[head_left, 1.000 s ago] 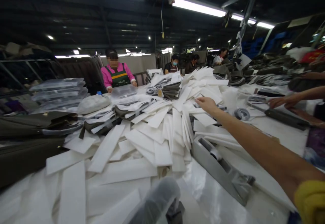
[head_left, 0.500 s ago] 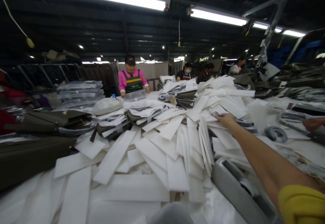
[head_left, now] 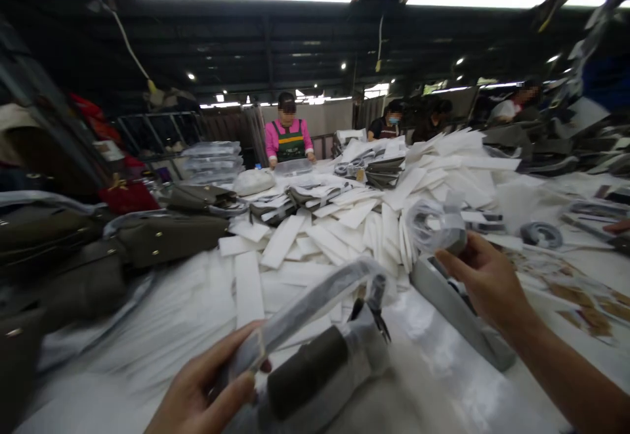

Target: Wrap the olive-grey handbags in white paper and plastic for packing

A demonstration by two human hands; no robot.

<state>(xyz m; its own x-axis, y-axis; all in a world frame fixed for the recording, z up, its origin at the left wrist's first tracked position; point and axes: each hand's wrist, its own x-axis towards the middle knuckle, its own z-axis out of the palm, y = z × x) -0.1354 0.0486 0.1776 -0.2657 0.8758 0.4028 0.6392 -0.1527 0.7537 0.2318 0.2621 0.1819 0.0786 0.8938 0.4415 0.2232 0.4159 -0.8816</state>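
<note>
— What is held in the left hand [head_left: 211, 381]?

— A film-wrapped handle [head_left: 315, 296] is clasped there, its near end gripped between thumb and fingers. It is arched away from the body, above an olive bag [head_left: 308, 371] that is partly covered by cloudy wrapping. How the two are joined cannot be made out.

— And what about the right hand [head_left: 492, 280]?

— A film-wrapped coil [head_left: 416, 224] is pinched by its grey end between thumb and fingers, in front of the heaped white strips [head_left: 335, 237]. Just below, a grey tape dispenser [head_left: 457, 316] is seen, partly hidden by that hand.

— What else is shown nearby?

— On the left, dark bags [head_left: 172, 240] are piled beside the strips. To the right of the right hand, a loose coil [head_left: 529, 234] is left lying, apart from it. Beyond the heap, a person [head_left: 289, 140] in pink sleeves and a green apron is seen, with a clear pack [head_left: 294, 167] placed close by.
</note>
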